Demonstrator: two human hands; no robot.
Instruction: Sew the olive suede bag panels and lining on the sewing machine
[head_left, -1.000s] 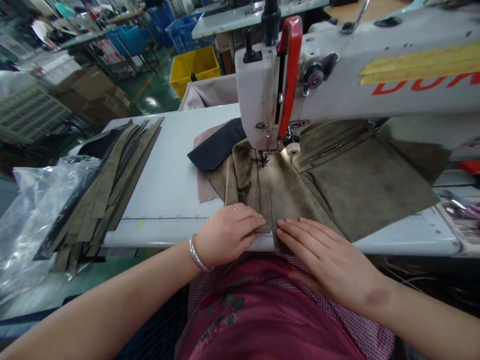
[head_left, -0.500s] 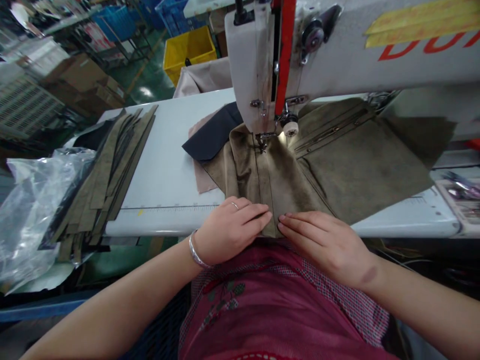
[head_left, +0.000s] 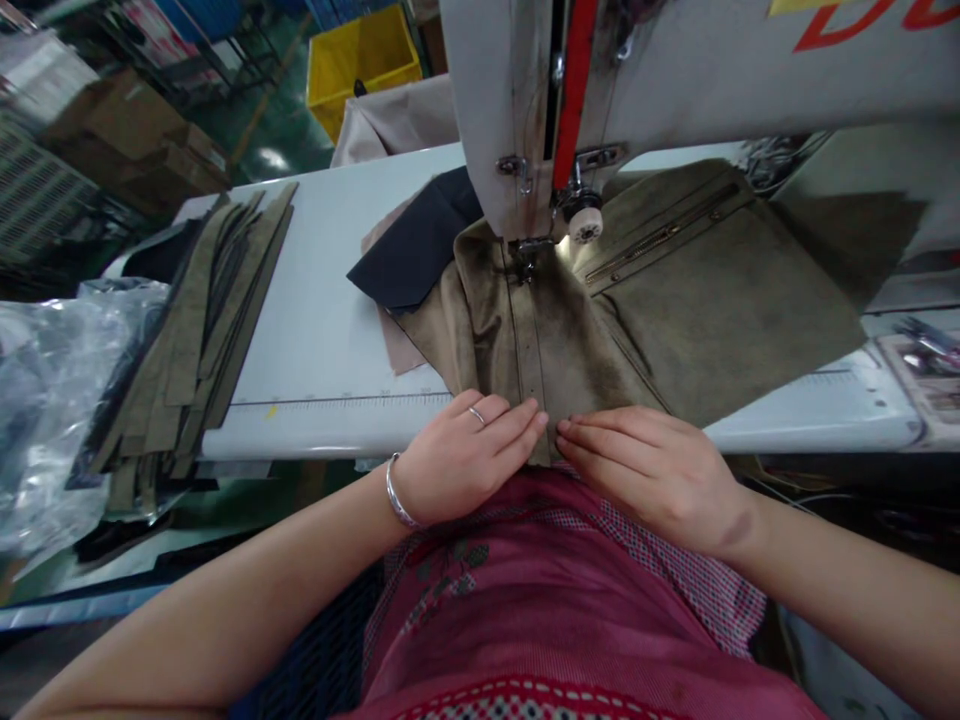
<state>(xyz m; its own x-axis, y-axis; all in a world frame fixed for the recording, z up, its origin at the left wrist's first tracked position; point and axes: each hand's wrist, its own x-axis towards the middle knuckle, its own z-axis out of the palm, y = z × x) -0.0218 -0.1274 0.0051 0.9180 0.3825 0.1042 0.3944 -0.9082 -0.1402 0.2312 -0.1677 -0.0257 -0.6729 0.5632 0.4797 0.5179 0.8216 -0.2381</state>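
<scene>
An olive, suede-like garment piece (head_left: pixel 772 310) lies under the head of a white sewing machine (head_left: pixel 487 110). Its narrow stitched strip (head_left: pixel 529 350) runs from the presser foot (head_left: pixel 527 265) toward my body. At the near end of that strip, my left hand (head_left: pixel 480 450) grips the cloth from the left, fingers together. My right hand (head_left: pixel 652 470) does likewise from the right, its fingertips close to the left ones; both thumbs are mostly hidden. A metal zipper (head_left: pixel 660 240) crosses the right panel. Dark navy fabric (head_left: pixel 420 240) sits at the left, over pinkish cloth (head_left: pixel 401 350).
Olive strips (head_left: pixel 202 330) are piled at the table's left end beside clear plastic wrap (head_left: pixel 67 370). A printed ruler (head_left: pixel 337 402) runs along the front edge. Beyond the table stand a yellow crate (head_left: pixel 360 65) and cardboard boxes (head_left: pixel 127 130). Small metal tools (head_left: pixel 930 340) lie far right.
The whole view has shifted, so the machine and table sit higher in the picture. Both hands keep their hold at the strip's near end, with little movement of the garment piece.
</scene>
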